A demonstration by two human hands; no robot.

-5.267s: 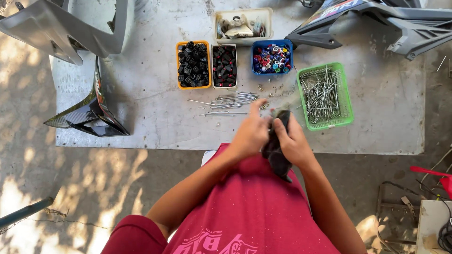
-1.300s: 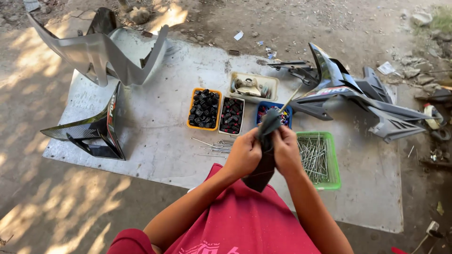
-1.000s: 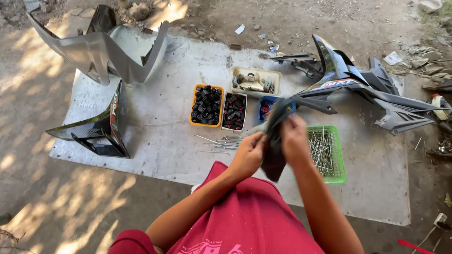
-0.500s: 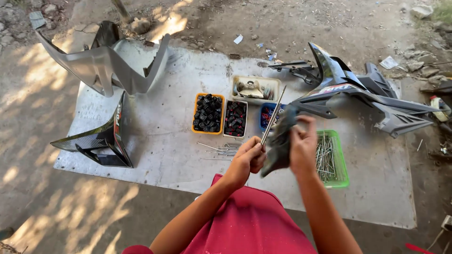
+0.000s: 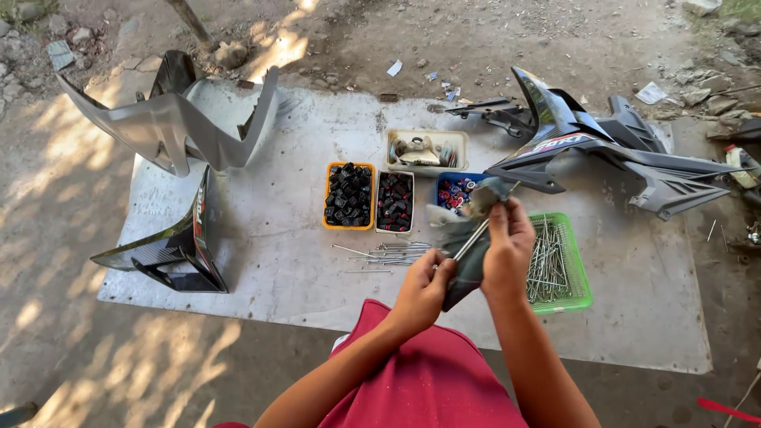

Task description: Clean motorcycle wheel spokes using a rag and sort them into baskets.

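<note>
My left hand (image 5: 422, 287) grips the lower end of a thin metal rod (image 5: 472, 238). My right hand (image 5: 507, 247) holds a dark grey cloth (image 5: 464, 257) wrapped around the rod's upper part. Both hands are raised above the front of a grey mat (image 5: 269, 230). Under them lies a loose bunch of metal rods (image 5: 388, 254). A green basket (image 5: 572, 273) with several more rods sits just right of my right hand.
Behind the hands stand an orange tray (image 5: 349, 196) and a white tray (image 5: 394, 201) of black parts, a blue tub (image 5: 453, 190) of coloured bits and a beige tub (image 5: 426, 150). Grey and black motorcycle fairings lie at left (image 5: 170, 127), (image 5: 186, 238) and right (image 5: 602, 150).
My left hand has slid down and back toward me along the rod, while my right hand with the cloth has moved up it. The view has shifted slightly.
</note>
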